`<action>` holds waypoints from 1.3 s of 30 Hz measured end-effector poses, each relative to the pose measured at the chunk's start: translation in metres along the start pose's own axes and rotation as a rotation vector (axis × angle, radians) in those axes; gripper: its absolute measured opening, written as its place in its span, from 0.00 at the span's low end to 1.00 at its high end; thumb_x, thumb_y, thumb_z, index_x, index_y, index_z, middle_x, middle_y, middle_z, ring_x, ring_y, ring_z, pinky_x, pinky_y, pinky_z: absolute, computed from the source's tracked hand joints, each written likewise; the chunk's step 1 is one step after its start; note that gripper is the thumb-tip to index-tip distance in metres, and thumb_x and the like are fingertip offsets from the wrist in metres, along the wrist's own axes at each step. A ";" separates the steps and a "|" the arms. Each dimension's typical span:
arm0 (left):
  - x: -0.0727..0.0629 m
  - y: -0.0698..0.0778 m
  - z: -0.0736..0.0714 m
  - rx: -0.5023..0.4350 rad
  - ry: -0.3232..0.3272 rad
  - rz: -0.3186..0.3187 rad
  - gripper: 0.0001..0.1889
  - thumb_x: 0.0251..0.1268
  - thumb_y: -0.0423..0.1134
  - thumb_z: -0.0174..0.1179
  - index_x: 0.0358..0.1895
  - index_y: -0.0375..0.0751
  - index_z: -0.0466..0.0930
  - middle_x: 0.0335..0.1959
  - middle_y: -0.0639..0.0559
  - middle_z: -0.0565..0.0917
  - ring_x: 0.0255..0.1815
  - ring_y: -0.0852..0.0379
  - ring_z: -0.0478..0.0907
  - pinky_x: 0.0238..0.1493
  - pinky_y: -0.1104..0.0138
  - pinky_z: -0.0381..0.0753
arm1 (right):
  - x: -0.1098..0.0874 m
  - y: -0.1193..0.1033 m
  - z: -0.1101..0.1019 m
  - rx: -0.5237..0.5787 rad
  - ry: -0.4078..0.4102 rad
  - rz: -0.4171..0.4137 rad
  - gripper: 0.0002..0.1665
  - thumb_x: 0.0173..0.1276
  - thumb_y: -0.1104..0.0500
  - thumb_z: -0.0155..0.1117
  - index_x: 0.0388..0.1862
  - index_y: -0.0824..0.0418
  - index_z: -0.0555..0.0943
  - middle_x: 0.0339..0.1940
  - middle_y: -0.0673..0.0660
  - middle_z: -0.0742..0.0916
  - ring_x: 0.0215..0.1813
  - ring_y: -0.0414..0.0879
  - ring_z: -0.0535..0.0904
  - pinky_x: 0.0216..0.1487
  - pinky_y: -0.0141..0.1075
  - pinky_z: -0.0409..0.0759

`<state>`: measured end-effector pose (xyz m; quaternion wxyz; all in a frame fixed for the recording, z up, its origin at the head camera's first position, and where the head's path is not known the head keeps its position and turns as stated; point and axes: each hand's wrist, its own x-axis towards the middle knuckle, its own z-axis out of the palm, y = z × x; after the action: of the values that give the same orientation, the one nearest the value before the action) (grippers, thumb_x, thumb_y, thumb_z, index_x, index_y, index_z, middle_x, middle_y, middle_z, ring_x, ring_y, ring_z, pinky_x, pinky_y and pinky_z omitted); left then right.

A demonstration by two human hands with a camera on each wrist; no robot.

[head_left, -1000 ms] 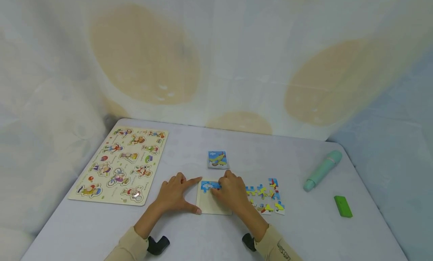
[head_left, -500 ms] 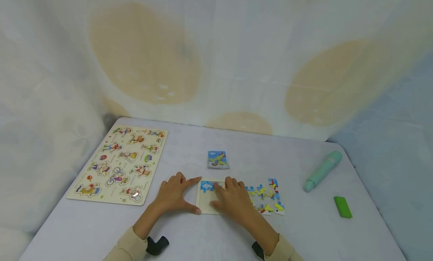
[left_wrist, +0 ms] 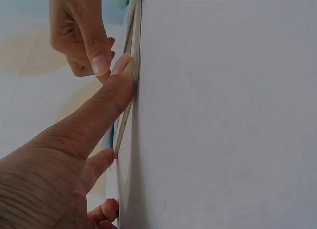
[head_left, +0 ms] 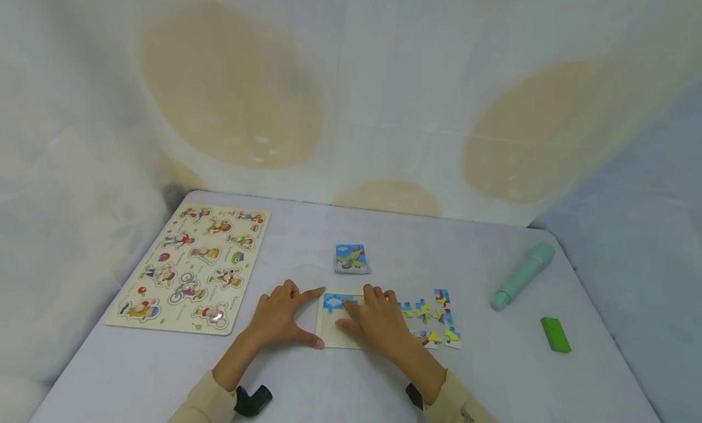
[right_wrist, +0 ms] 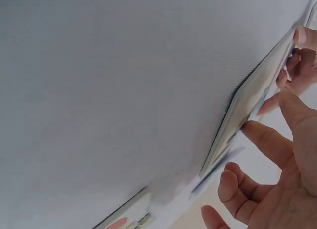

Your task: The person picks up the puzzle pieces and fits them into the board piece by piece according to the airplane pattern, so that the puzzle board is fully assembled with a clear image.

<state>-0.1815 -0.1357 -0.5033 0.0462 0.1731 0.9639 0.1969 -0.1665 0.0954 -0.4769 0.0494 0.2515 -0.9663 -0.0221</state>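
Note:
A small wooden puzzle tray [head_left: 333,336] lies on the table between the hands. Blue sky-and-cloud jigsaw pieces [head_left: 332,301] fill part of its top row. My left hand [head_left: 274,318] braces the tray's left edge, index fingertip at the upper corner and thumb at the lower. The index finger of my right hand [head_left: 378,325] points down onto the top row, with its thumb over the bare wood; this hand covers the tray's right part. In the right wrist view that index finger [right_wrist: 267,140] touches the tray's surface. Loose jigsaw pieces [head_left: 425,310] lie right of the tray.
A picture card [head_left: 351,259] with a yellow plane lies behind the tray. To the left is a large board [head_left: 181,277] with cartoon figures. At the right lie a mint-green cylinder [head_left: 522,278] and a green block [head_left: 556,334]. A patterned curtain [head_left: 384,106] stands behind the table.
My right hand has gone from bunched fingers at the top row to an extended index finger pressing there, then shifted slightly left. My left hand stays at the tray's edge.

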 end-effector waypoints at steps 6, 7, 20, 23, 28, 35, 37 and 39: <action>0.000 -0.002 0.000 0.006 0.007 0.002 0.55 0.24 0.77 0.73 0.69 0.68 0.71 0.37 0.54 0.64 0.35 0.57 0.60 0.33 0.62 0.56 | 0.003 0.000 -0.003 0.045 -0.032 0.011 0.30 0.65 0.31 0.60 0.60 0.44 0.83 0.38 0.60 0.76 0.45 0.54 0.77 0.51 0.54 0.74; 0.000 -0.002 0.000 0.004 0.005 0.001 0.55 0.24 0.76 0.73 0.69 0.68 0.71 0.37 0.54 0.64 0.35 0.57 0.60 0.34 0.62 0.56 | 0.003 0.000 -0.003 0.054 -0.037 0.013 0.30 0.65 0.31 0.61 0.60 0.44 0.83 0.38 0.59 0.76 0.45 0.54 0.77 0.52 0.55 0.74; 0.002 0.001 0.001 0.006 -0.007 -0.008 0.55 0.25 0.75 0.74 0.70 0.68 0.71 0.38 0.53 0.65 0.35 0.56 0.62 0.35 0.61 0.57 | 0.000 0.005 -0.008 0.182 -0.031 0.073 0.33 0.60 0.36 0.70 0.62 0.47 0.82 0.37 0.54 0.73 0.41 0.47 0.72 0.57 0.55 0.71; 0.002 0.001 0.000 0.007 -0.006 -0.008 0.55 0.26 0.75 0.74 0.70 0.68 0.71 0.38 0.53 0.65 0.36 0.56 0.62 0.35 0.61 0.57 | -0.002 0.009 -0.007 0.200 -0.030 0.097 0.33 0.57 0.36 0.73 0.60 0.47 0.83 0.36 0.53 0.73 0.39 0.46 0.70 0.57 0.55 0.72; 0.001 0.002 0.000 -0.002 -0.008 -0.011 0.54 0.25 0.74 0.75 0.69 0.67 0.71 0.37 0.53 0.65 0.36 0.56 0.61 0.34 0.61 0.56 | -0.007 0.018 -0.008 0.264 -0.020 0.155 0.36 0.52 0.37 0.77 0.58 0.50 0.84 0.34 0.51 0.72 0.37 0.44 0.68 0.53 0.49 0.72; 0.000 0.001 0.000 0.001 -0.004 -0.017 0.55 0.24 0.74 0.75 0.69 0.68 0.72 0.37 0.53 0.65 0.35 0.56 0.61 0.34 0.61 0.55 | -0.016 0.033 -0.011 0.342 0.031 0.223 0.36 0.48 0.42 0.81 0.56 0.53 0.86 0.35 0.51 0.74 0.34 0.43 0.68 0.46 0.42 0.72; 0.001 0.001 0.000 0.010 -0.004 -0.015 0.55 0.24 0.75 0.75 0.69 0.68 0.72 0.37 0.53 0.65 0.35 0.56 0.61 0.33 0.61 0.56 | -0.019 0.037 -0.011 0.341 0.052 0.234 0.35 0.47 0.42 0.82 0.55 0.54 0.86 0.34 0.51 0.75 0.33 0.42 0.68 0.43 0.40 0.71; 0.001 0.000 0.001 0.015 -0.005 -0.015 0.55 0.23 0.75 0.75 0.69 0.68 0.71 0.37 0.54 0.65 0.35 0.56 0.61 0.33 0.61 0.56 | -0.021 0.041 -0.011 0.343 0.071 0.243 0.35 0.46 0.43 0.82 0.54 0.54 0.86 0.34 0.51 0.75 0.32 0.42 0.68 0.41 0.38 0.70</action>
<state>-0.1819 -0.1348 -0.5038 0.0488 0.1666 0.9665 0.1890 -0.1672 0.1415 -0.4649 0.0421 0.1383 -0.9768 0.1578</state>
